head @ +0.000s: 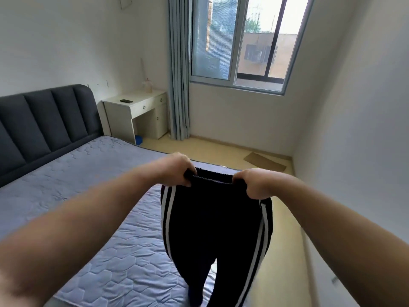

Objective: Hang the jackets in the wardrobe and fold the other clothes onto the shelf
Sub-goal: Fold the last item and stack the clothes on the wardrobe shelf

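Track pants [212, 229], black with white stripes down both sides, are hanging in the air by the waistband, with the legs dangling below both hands at the edge of the mattress [77, 185]. Going left to right: way off to the left of the left hand [174, 169], a dark padded headboard [44, 120] is sitting against the wall, and the blue quilted mattress is stretching out below and left of that hand. Up beyond it a white desk [141, 105] is standing with a small dark gadget [126, 100] and a plastic cup [147, 86] on top, and a grey-blue curtain [178, 85] is hanging right beside the desk. The left hand is gripping the left end of the waistband, fingers curled round it. The right hand [254, 185] is doing the same at the other end, fist closed on the fabric. Above the right hand the window [243, 41] is showing a building outside, and a flat bit of cardboard [264, 161] is lying on the floor beyond it.
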